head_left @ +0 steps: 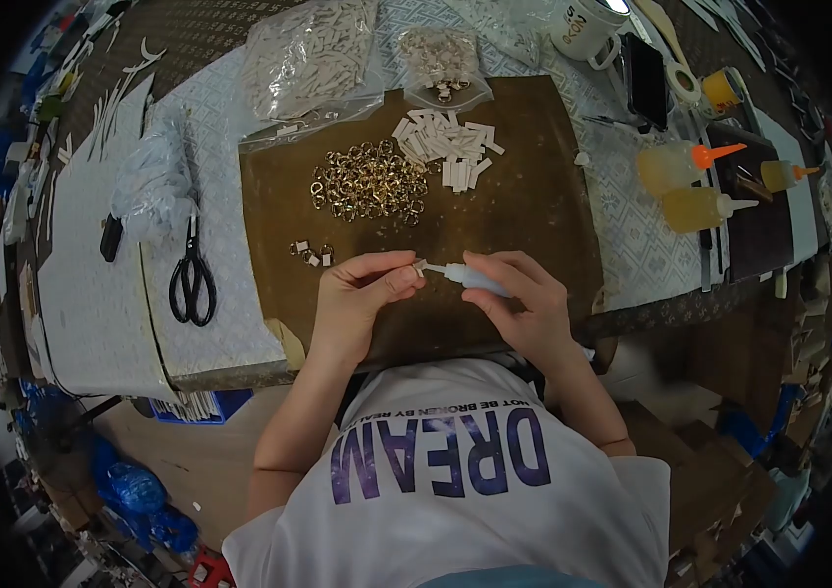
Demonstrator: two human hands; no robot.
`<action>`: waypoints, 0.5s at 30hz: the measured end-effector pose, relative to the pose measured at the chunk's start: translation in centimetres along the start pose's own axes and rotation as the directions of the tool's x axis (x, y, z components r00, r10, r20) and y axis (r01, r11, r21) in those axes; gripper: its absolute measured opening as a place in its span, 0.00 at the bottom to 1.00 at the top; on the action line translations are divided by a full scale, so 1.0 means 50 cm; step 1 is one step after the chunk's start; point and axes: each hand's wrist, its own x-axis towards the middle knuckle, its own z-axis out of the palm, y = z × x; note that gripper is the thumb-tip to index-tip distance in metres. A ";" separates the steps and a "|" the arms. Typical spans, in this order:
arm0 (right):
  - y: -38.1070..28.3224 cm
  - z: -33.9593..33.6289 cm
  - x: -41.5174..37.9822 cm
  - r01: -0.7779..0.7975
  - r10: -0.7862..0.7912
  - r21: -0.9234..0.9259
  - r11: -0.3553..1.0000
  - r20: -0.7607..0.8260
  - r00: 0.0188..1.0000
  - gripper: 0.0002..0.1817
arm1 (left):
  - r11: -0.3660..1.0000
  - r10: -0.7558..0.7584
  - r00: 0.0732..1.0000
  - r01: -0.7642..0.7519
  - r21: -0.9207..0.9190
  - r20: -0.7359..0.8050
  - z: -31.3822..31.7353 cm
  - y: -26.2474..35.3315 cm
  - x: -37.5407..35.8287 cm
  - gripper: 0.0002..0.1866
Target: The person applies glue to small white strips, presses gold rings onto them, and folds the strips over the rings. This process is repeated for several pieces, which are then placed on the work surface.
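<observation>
My left hand [373,294] pinches a small white strip [421,268] between thumb and fingers; whether a metal ring is attached to it I cannot make out. In my right hand [524,299] lies a small pale glue bottle [470,278], its thin white nozzle pointing left at the strip, touching or nearly so. Beyond my hands, a heap of gold-coloured metal rings [369,183] rests on the brown board [514,220]. Behind it is a pile of flat white strips [447,142]. Several rings with white strips around them [312,254] sit left of my left hand.
Black-handled scissors [193,284] and a crumpled plastic bag [154,181] are at the left. Plastic bags of white strips [313,59] and small parts [439,59] lie behind. A mug [583,31], a phone [644,83] and orange-tipped bottles [673,167] stand at the right.
</observation>
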 end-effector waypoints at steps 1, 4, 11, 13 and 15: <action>-0.001 0.001 -0.001 0.001 -0.001 -0.005 1.000 -0.001 1.000 0.22 | 1.000 0.002 1.000 -0.002 0.006 0.001 0.000 0.000 -0.001 0.12; -0.002 0.003 -0.002 0.016 -0.016 -0.033 0.999 0.001 1.000 0.21 | 1.000 -0.001 1.000 0.001 0.009 0.007 -0.003 -0.004 -0.001 0.11; -0.010 -0.001 -0.005 0.027 -0.023 -0.096 0.995 0.042 0.999 0.21 | 1.000 0.011 1.000 -0.011 0.008 0.010 -0.004 -0.014 -0.001 0.11; -0.014 -0.003 -0.005 0.014 -0.008 -0.124 0.992 0.056 0.998 0.21 | 0.999 0.024 1.000 -0.024 0.027 0.019 -0.006 -0.018 -0.001 0.10; -0.020 -0.004 -0.004 -0.005 0.016 -0.153 0.988 0.070 0.997 0.21 | 0.999 0.037 0.999 -0.038 0.033 0.022 -0.008 -0.022 -0.001 0.10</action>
